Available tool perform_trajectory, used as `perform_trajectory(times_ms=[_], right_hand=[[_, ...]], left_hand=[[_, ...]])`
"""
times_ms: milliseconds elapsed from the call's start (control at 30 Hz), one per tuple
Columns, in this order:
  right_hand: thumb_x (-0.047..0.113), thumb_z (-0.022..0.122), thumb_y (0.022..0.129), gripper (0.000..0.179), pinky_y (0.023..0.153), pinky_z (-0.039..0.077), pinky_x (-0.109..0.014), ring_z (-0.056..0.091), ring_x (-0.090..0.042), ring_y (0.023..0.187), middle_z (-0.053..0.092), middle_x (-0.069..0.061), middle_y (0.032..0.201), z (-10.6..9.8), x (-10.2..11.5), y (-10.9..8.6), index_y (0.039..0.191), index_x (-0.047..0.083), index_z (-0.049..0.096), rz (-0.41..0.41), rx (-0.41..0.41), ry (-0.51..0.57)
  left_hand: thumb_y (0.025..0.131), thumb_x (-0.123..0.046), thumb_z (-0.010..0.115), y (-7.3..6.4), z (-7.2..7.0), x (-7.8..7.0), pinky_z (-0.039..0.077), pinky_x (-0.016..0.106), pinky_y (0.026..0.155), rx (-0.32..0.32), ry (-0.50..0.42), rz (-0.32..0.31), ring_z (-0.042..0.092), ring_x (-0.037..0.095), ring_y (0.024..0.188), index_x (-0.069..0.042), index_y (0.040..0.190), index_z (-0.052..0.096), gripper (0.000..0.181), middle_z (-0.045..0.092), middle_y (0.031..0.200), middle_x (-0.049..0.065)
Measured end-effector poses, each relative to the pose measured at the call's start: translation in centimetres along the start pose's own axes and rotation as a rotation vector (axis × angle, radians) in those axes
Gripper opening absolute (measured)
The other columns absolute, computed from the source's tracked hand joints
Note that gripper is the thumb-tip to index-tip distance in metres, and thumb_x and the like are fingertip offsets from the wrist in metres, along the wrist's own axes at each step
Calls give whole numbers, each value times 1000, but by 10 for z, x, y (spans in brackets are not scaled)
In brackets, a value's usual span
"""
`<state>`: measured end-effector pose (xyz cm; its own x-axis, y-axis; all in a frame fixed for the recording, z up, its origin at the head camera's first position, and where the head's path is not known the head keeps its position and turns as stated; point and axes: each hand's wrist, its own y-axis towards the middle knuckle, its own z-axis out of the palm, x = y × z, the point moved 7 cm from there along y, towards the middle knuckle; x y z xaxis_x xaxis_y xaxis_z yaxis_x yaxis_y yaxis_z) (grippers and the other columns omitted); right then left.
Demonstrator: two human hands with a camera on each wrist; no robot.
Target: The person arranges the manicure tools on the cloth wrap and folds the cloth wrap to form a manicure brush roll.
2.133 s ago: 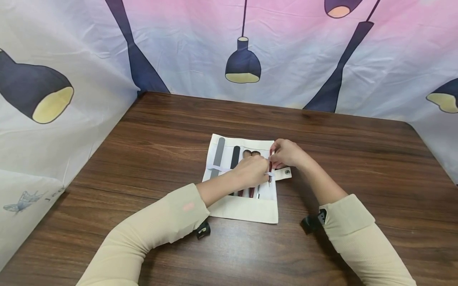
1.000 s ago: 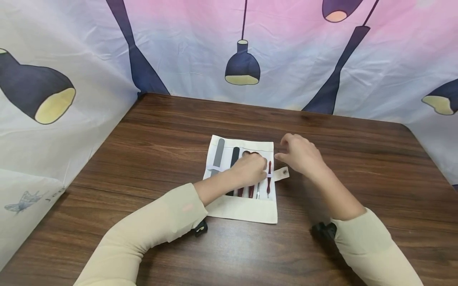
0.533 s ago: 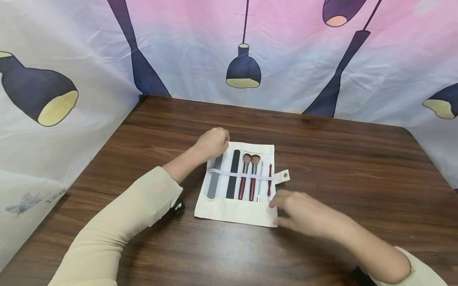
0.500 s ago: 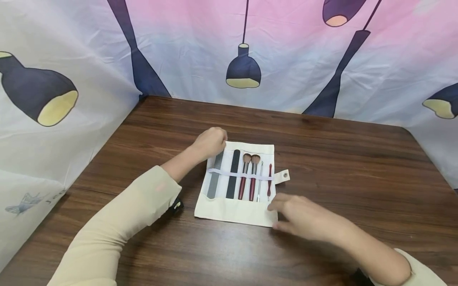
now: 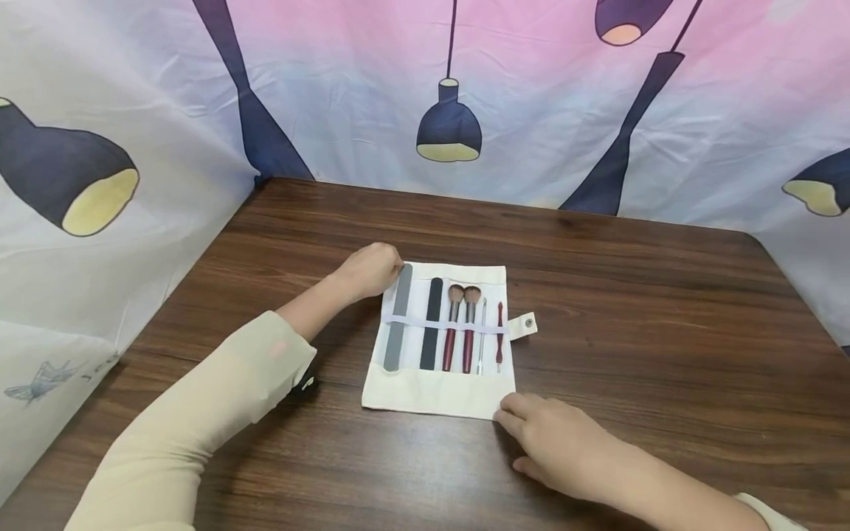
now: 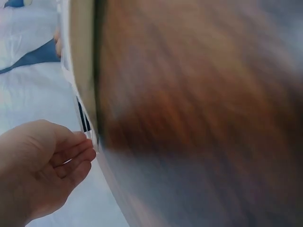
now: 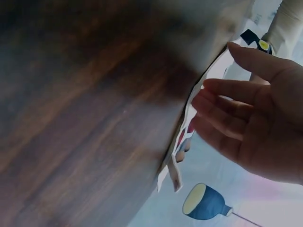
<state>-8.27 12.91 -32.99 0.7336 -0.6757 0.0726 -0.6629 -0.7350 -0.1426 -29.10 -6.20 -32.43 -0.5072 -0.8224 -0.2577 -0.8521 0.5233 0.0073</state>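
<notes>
A cream canvas tool roll (image 5: 438, 391) lies spread flat on the table in the head view. Under its lilac elastic band are a grey nail file (image 5: 400, 310), a black nail file (image 5: 432, 324), two red-handled makeup brushes (image 5: 450, 343), a slim metal tool (image 5: 482, 339) and a thin red-handled tool (image 5: 500, 335). At the roll's far left corner, my left hand (image 5: 372, 269) pinches the edge; curled fingertips (image 6: 87, 142) meet the cloth in the left wrist view. My right hand (image 5: 558, 442) touches the near right corner, its fingers loosely extended and thumb apart (image 7: 255, 113).
A strap with a metal snap (image 5: 524, 324) sticks out from the roll's right side. The dark wooden table (image 5: 664, 317) extends around it, bordered at the back and left by hanging cloth (image 5: 358, 110) printed with lamps.
The red-handled tool was slid down under the elastic and released by my right hand, which then moved to the near right corner. My left hand went from the brushes to the far left corner.
</notes>
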Motion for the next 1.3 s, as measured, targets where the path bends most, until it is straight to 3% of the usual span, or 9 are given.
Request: perform_trajectory(times_ms=[167, 300, 400, 500, 600, 767, 967, 1133, 1300], right_hand=[[27, 76, 74, 49, 81, 48, -40, 56, -23, 98, 53, -5, 111, 1, -11, -7, 113, 2, 60, 54, 35, 18], [27, 75, 75, 46, 79, 49, -42, 58, -25, 97, 54, -4, 111, 2, -27, -11, 111, 3, 62, 125, 88, 81], [28, 74, 76, 44, 77, 49, -43, 60, -28, 94, 54, -5, 113, 2, -41, -14, 111, 3, 62, 194, 126, 131], [28, 72, 78, 47, 78, 49, -45, 59, -32, 98, 52, -9, 118, 2, -56, -16, 114, 0, 60, 243, 146, 171], [27, 69, 81, 49, 81, 47, -48, 54, -37, 105, 49, -15, 123, 0, -74, -14, 117, -3, 58, 260, 150, 191], [35, 64, 85, 53, 84, 43, -52, 47, -42, 113, 46, -22, 127, -5, -107, -4, 119, -6, 56, 332, 119, 213], [57, 63, 77, 90, 83, 39, -59, 35, -51, 118, 35, -27, 136, -1, -140, 12, 130, -12, 41, 434, 88, 219], [51, 69, 75, 93, 84, 34, -65, 28, -53, 121, 28, -24, 142, 2, -160, 20, 137, -8, 34, 462, 97, 224], [45, 74, 72, 94, 89, 30, -65, 21, -50, 125, 23, -21, 145, 1, -176, 25, 140, -4, 32, 466, 106, 289]], left_hand=[[87, 5, 45, -19, 2, -3, 50, 34, 71, -38, 82, 71, 60, 26, 84, 4, 86, 69, 24, 65, 95, 16], [81, 7, 48, -40, 3, -10, 46, 40, 87, -86, 169, 173, 60, 30, 92, 2, 82, 71, 23, 66, 94, 14], [80, 7, 52, -56, 3, -14, 49, 38, 79, -96, 213, 212, 61, 27, 84, 0, 80, 71, 20, 65, 85, 10], [79, 4, 55, -71, 3, -18, 49, 35, 61, -93, 244, 207, 58, 22, 73, -5, 72, 69, 18, 59, 73, 3], [78, 3, 57, -83, 4, -26, 49, 36, 58, -88, 265, 217, 56, 21, 67, -7, 67, 65, 17, 53, 68, 0], [75, -1, 63, -98, 8, -45, 49, 34, 57, -84, 240, 287, 55, 18, 64, -9, 66, 66, 13, 51, 65, -3], [77, -6, 65, -111, 17, -75, 44, 26, 55, -40, 146, 428, 42, 9, 55, -13, 63, 64, 16, 42, 60, -8], [74, -5, 66, -119, 24, -97, 42, 25, 57, -41, 156, 531, 40, 8, 56, -15, 64, 65, 14, 41, 61, -7], [75, -4, 68, -122, 30, -109, 42, 23, 60, -21, 130, 565, 39, 7, 59, -13, 67, 67, 12, 43, 63, -7]])
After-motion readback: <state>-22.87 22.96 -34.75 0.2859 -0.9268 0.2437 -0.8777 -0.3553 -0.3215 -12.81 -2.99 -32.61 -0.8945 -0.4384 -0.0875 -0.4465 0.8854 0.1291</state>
